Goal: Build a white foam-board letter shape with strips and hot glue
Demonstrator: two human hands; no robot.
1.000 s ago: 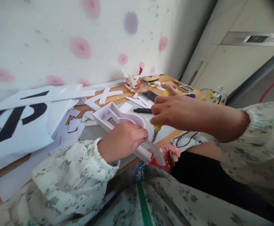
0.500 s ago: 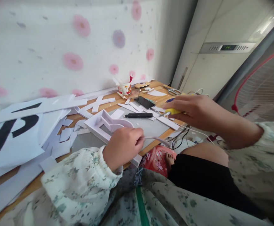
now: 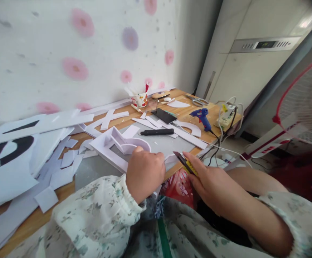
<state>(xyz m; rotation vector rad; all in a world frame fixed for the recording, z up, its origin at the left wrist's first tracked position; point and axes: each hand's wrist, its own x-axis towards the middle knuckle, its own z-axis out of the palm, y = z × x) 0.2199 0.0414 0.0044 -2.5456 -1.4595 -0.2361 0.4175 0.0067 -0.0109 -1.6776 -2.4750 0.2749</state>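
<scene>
My left hand (image 3: 145, 172) is closed on a thin white foam strip (image 3: 172, 157) at the near end of a white foam letter form (image 3: 113, 143) that lies on the grey cutting mat (image 3: 169, 144). My right hand (image 3: 209, 181) is closed round a yellow utility knife (image 3: 186, 164), blade pointing up and left, its tip close to the strip. Both hands are at the table's near edge, a few centimetres apart.
A blue glue gun (image 3: 203, 118), a black knife (image 3: 157, 132), a dark phone (image 3: 164, 115), scissors (image 3: 197, 100) and a paper cup (image 3: 140, 99) lie farther back. White foam offcuts (image 3: 64, 161) cover the left. A red basket (image 3: 179, 184) sits under the table edge; a fan (image 3: 306, 104) stands at right.
My right hand came back from the far right of the table to the near edge with the yellow knife, uncovering the blue glue gun. My left hand stayed on the strip.
</scene>
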